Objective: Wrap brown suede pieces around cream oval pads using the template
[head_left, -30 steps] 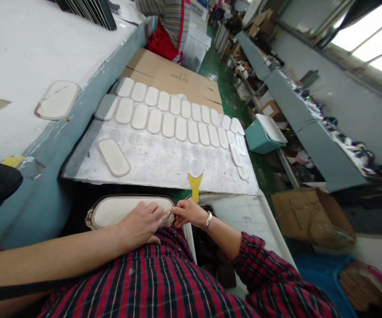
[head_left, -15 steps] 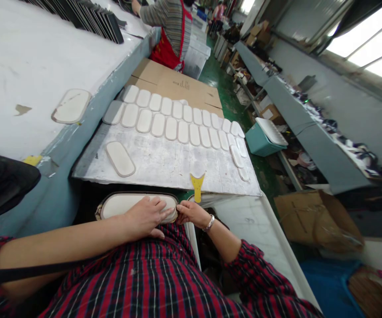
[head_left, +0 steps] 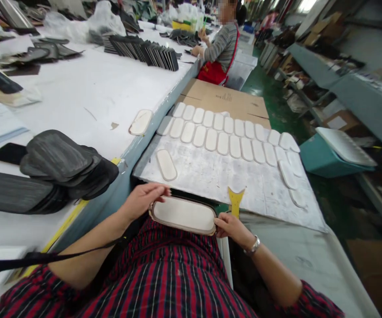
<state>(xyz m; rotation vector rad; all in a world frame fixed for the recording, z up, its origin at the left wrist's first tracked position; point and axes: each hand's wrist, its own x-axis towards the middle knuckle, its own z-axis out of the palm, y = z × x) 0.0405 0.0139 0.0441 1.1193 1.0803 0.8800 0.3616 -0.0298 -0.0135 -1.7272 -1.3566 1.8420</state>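
A long white oval panel with a thin brownish rim lies across my lap, at the front edge of the work board. My right hand has its right end pinched between thumb and fingers. Over the left end hovers my left hand, its fingers loosely bent and pointing right; I see nothing in it. A yellow fork-shaped piece projects at the board's front edge, beyond my right hand. One separate white oval piece lies on the board ahead of my left hand.
Rows of white oval pieces cover the far part of the board, with cardboard behind. On the left table, dark oval pieces lie stacked. A co-worker is farther off. A teal bin stands right.
My left hand has lifted from the panel's middle and moved to its left end. My right hand still grips the right end. The view has turned left, showing more of the left table.
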